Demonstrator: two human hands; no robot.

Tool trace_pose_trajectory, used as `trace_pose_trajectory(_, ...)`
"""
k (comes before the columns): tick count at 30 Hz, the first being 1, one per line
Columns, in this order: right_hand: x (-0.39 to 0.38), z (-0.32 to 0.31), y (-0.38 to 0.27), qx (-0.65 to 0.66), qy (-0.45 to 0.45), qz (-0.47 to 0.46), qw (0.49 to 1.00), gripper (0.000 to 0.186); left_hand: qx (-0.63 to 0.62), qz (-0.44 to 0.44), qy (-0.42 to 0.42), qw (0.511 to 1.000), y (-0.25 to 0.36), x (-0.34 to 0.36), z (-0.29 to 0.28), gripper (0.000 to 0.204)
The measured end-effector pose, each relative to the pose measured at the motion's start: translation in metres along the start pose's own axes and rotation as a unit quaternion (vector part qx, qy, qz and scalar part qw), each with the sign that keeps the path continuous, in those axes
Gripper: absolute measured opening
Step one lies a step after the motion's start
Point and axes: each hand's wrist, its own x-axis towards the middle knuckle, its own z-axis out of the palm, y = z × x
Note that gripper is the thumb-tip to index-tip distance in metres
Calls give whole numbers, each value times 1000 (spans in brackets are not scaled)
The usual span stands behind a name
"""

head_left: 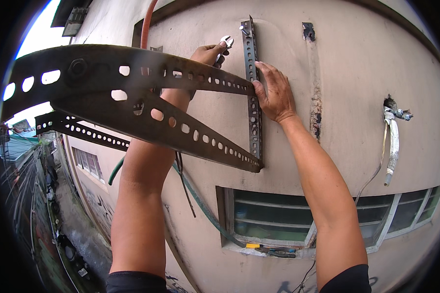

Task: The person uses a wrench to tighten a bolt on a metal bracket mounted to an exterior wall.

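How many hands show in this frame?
2: the left hand, holding a wrench up left of the upright bar, and the right hand, against that bar.

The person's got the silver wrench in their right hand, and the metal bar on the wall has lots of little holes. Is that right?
Not quite: the head view shows the silver wrench in the left hand, not the right hand. The metal bar on the wall does have lots of little holes.
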Motion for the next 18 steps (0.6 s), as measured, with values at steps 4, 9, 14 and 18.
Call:
trace_pose_trajectory(4,-2,-4,-6,-5,9,-44,999,42,-80,4,-26,996,-5,34,12,41)
trace_pose_trajectory(9,0,-4,-1,-26,12,-55,998,37,-174,27,-79,981,2,54,17,40)
trace_pose_trajectory(14,-3,-4,-4,-16,9,-56,998,35,-164,30,-118,979,7,64,13,36)
trace_pose_trajectory(18,-1,-7,0,-27,15,-59,998,35,-178,31,-158,971,5,74,8,35)
